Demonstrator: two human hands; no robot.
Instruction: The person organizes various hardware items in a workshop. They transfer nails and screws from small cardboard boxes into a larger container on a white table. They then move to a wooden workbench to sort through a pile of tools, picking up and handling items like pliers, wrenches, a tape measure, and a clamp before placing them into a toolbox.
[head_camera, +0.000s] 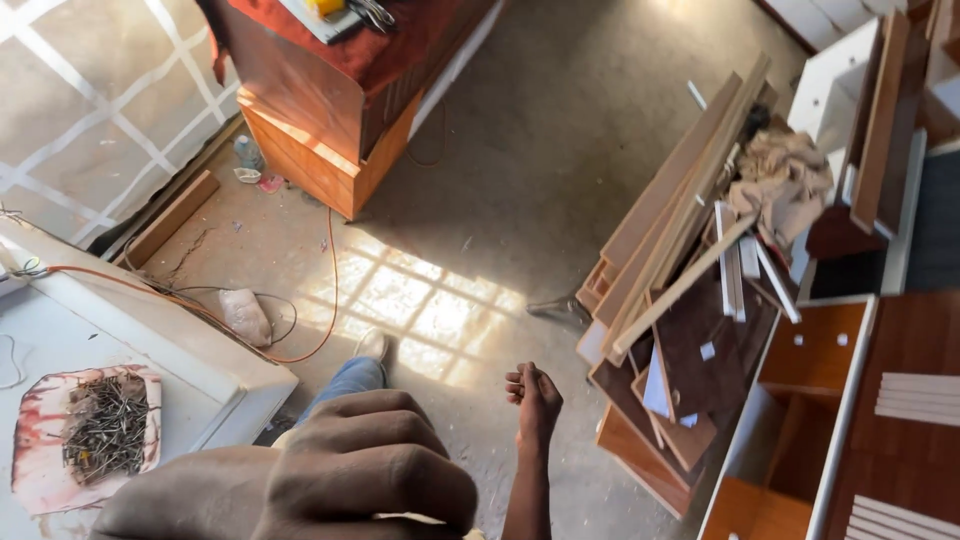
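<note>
Head view. A concrete floor (520, 150) is seen from above, with a patch of window light falling across it. The pile of wooden boards (680, 250) is taken as landmark: long pale planks are leaned and crossed over darker brown panels, and a crumpled beige cloth (785, 180) is draped at the pile's upper right. To the right of the pile an open brown cabinet carcass (810, 360) with white edging is laid, and white panels are stacked further right. Well to the left of the pile, at the top of the frame, a reddish-brown cabinet (320, 100) is stood with small tools on top. An orange cable (330, 290) is run across the floor from that cabinet toward a white tabletop (150, 350) at the far left. On that tabletop a tray of loose nails (105, 430) is set. A small whitish bag (245, 315) is lying on the floor beside the table.

Hands. The left hand (370, 475) is held very close to the camera, low in the frame and well left of the pile; its fingers are curled shut, and a sliver of something pale is glimpsed beneath it; what it is cannot be told. The right hand (535, 395) is held just left of the pile's lower edge, above bare floor, fingers loosely curled inward, holding nothing and touching nothing. A jeans leg and a shoe (372, 345) are seen between the hands.
</note>
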